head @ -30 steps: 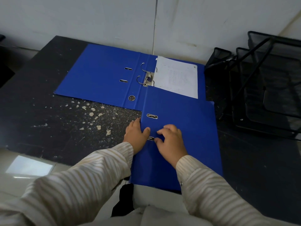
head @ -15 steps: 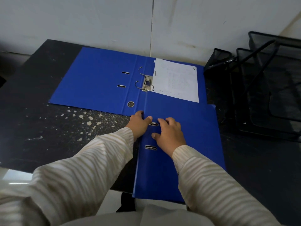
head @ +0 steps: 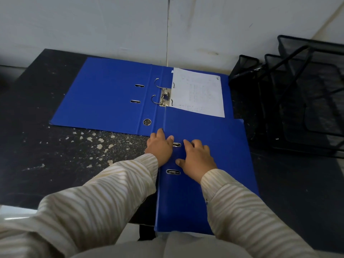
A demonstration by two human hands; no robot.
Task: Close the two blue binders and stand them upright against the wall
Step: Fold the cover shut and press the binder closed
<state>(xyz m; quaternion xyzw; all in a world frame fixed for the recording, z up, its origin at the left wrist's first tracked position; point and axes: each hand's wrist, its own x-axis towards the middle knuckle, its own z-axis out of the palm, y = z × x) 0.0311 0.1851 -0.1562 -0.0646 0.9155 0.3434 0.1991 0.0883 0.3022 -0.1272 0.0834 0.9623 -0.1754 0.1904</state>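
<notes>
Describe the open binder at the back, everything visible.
The open binder is blue and board-like. It lies spread flat on the black table, close to the wall. Its left cover has two metal-rimmed slots, and the spine has a round finger hole. A metal lever mechanism sits by the spine, its rings apparently open. A white printed sheet lies on the right cover. The closed binder overlaps its near right part.

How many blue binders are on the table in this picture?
2. The open binder lies flat near the wall; the closed binder lies in front, overlapping it, under the left hand and right hand.
</notes>
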